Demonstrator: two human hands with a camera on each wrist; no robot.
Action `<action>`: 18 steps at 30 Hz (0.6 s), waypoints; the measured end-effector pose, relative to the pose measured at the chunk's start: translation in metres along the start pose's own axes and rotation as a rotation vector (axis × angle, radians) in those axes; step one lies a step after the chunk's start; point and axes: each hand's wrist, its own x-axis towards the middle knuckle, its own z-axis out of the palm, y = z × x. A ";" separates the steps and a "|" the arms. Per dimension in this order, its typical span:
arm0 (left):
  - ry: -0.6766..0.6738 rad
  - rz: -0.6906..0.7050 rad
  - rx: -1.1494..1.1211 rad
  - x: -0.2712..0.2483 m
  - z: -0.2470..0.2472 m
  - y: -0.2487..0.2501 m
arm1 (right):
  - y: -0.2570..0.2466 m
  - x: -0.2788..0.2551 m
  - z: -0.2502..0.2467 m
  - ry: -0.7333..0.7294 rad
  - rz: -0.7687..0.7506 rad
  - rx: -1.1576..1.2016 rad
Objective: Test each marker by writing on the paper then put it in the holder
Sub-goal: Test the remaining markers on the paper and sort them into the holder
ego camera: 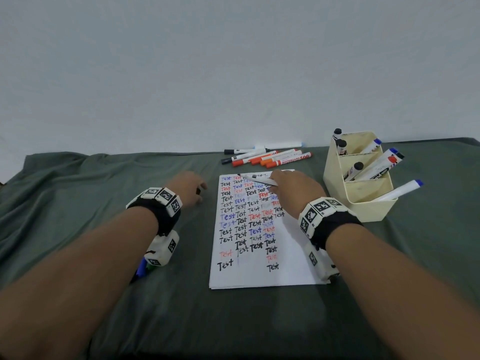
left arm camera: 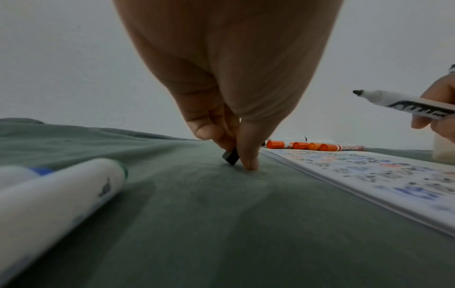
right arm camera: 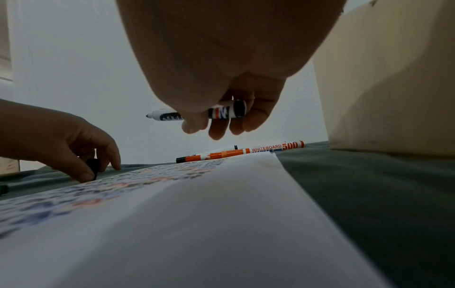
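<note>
Nearest the person, the paper (ego camera: 262, 229) lies flat on the green cloth (ego camera: 104, 203), crowded with rows of "Test" in black, red and blue; bare space remains along its right side and lower half. Just left of the sheet, the left hand (ego camera: 188, 187) pinches a small black cap (left arm camera: 231, 155) between thumb and fingers, its fingertips touching the cloth.

Over the far end of the paper, the right hand (ego camera: 294, 189) curls its fingers around an uncapped black marker (ego camera: 258, 179). The marker's long axis runs nearly level across the sheet, tip pointing left toward the cap hand and raised clear of the page. The barrel is white with dark lettering and a black nib. Writing probably calls for the tip to tilt down onto the bare paper directly beneath the right hand.

To the right stands the cream holder (ego camera: 363, 206), several markers already slanted in its compartments. Beyond the paper, orange and black markers (ego camera: 267, 157) wait in a loose row near the wall.
</note>
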 end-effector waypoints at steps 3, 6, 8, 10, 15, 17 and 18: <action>0.014 -0.035 -0.018 -0.001 0.004 -0.001 | 0.000 0.001 0.001 0.011 0.000 0.005; 0.035 -0.063 0.000 -0.001 0.004 0.001 | 0.001 0.002 0.002 0.023 0.014 0.011; 0.058 -0.070 -0.007 -0.002 0.001 0.004 | 0.001 0.003 0.003 0.026 0.018 0.011; 0.067 -0.077 -0.012 -0.003 -0.003 0.008 | 0.001 0.002 0.002 0.023 0.020 0.010; -0.026 0.013 0.005 -0.007 0.001 0.010 | 0.001 0.002 0.002 0.023 0.014 0.005; -0.038 0.030 0.011 -0.006 0.003 0.010 | 0.001 0.002 0.002 0.015 0.011 0.003; -0.026 0.017 0.003 -0.005 0.005 0.009 | 0.001 0.002 0.002 0.010 0.009 0.004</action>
